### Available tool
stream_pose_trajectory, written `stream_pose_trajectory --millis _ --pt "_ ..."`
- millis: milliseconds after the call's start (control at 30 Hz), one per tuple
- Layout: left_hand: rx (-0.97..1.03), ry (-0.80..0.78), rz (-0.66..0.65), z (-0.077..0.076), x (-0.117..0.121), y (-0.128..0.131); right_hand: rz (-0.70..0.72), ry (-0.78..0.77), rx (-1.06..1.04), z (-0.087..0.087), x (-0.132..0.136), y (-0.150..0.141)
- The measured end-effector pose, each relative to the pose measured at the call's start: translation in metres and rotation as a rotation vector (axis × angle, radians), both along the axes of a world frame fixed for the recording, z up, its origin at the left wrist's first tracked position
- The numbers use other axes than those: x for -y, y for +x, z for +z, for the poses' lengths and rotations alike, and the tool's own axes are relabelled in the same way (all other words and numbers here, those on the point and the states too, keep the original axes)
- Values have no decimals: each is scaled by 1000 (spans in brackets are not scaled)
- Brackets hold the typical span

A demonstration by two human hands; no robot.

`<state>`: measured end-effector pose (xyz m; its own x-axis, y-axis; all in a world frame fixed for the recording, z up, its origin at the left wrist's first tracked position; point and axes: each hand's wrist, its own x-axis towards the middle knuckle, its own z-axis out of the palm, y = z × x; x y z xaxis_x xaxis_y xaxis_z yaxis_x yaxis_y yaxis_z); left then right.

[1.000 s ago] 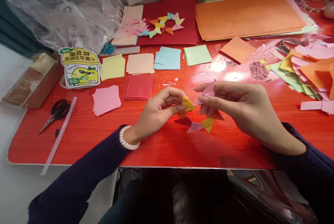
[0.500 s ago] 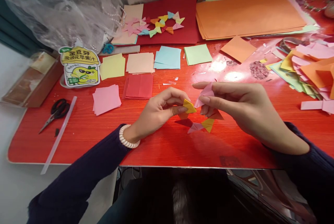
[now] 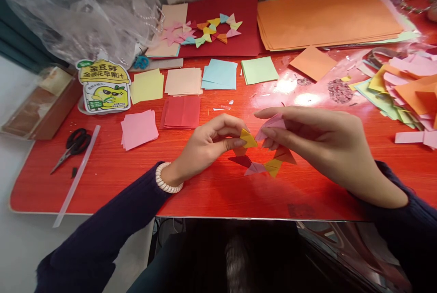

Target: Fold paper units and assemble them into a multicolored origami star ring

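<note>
My left hand (image 3: 208, 145) pinches the yellow end piece (image 3: 247, 138) of a chain of folded paper units (image 3: 264, 163), which curves below both hands over the red table (image 3: 102, 179). My right hand (image 3: 321, 147) is closed on a pink folded paper piece (image 3: 272, 123), held right beside the yellow piece. The chain's pink, yellow, orange and dark red units hang just above the table.
Small stacks of square paper lie behind: pink (image 3: 139, 129), red (image 3: 181, 112), yellow (image 3: 147, 86), peach (image 3: 183, 81), blue (image 3: 219, 75), green (image 3: 258, 70). A finished paper ring (image 3: 208, 31) rests on dark red card. Scissors (image 3: 71, 147) lie at left, a juice pouch (image 3: 103, 87) behind them, orange sheets (image 3: 324, 15) at back right.
My right hand has lowered the pink piece slightly and brought it closer to the yellow piece. The left hand has hardly moved.
</note>
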<state>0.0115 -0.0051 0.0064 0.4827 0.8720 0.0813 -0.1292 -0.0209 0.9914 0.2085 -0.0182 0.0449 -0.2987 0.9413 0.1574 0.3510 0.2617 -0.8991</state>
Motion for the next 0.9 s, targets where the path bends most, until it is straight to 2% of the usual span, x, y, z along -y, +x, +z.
stream_pose_trajectory --millis 167,367,467,600,733,900 --pt "1 -8 55 0 1 3 -33 17 10 0 0 -3" --pt "-45 41 122 -2 2 4 -114 -74 -77 -8 1 -5" --pt "-101 67 97 -1 4 4 -139 -125 -157 -10 0 -7" --pt "-229 133 84 2 6 3 -91 -201 -220 -13 0 -10" --pt "-292 83 124 1 5 2 -77 -303 -268 -16 -1 -12" --pt "-208 -25 187 -4 6 5 -96 -384 -316 -21 -1 -16"
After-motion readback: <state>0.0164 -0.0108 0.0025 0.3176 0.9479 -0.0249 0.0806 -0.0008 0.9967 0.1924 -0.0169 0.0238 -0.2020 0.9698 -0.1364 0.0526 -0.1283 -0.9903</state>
